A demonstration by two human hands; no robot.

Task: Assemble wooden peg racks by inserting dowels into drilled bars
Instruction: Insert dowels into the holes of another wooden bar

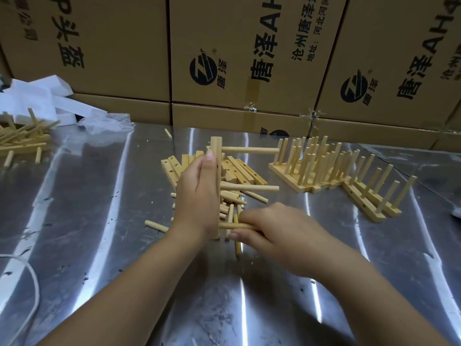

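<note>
Head view: right hand (279, 231) pinches dowel (233, 226) against upright bar (216, 146).

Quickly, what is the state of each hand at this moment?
Left hand: closed round the upright pale wooden drilled bar.
Right hand: pinching a short round pale wooden dowel at the bar's lower end.

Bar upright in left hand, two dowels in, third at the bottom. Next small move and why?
Likely press the third dowel, pinched in the right hand, leftward into the drilled bar near its foot, where its tip meets the wood. The left hand grips the bar upright; the upper dowel and middle dowel already stick out rightward. Seating depth is hidden.
</note>
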